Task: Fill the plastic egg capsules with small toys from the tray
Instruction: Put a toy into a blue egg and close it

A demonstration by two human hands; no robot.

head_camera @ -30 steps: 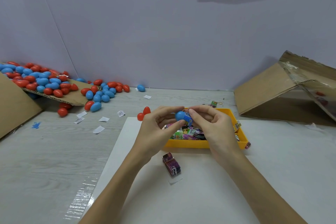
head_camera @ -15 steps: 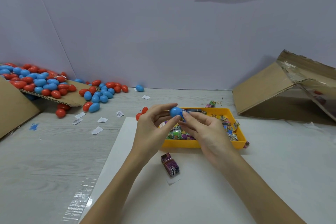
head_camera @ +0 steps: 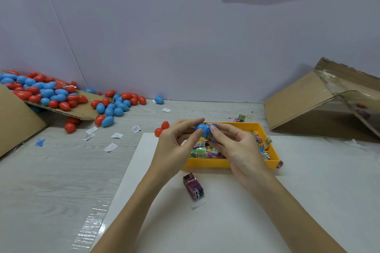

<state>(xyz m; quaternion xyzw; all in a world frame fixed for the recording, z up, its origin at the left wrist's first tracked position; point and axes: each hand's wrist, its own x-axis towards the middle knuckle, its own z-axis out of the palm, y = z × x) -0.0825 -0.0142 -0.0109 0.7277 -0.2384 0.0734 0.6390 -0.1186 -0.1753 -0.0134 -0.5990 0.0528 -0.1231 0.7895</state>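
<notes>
Blue egg half (head_camera: 201, 128) is pinched by the left hand (head_camera: 176, 146) above the tray (head_camera: 207, 164); the right hand (head_camera: 236, 148) pinches a toy (head_camera: 210, 136) at its mouth. Skewed, it could jam or drop.

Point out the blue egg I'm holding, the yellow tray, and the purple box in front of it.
blue egg (head_camera: 201, 128): head view, rounded left end.
yellow tray (head_camera: 207, 163): head view, near wall.
purple box (head_camera: 193, 186): head view, top face.
</notes>
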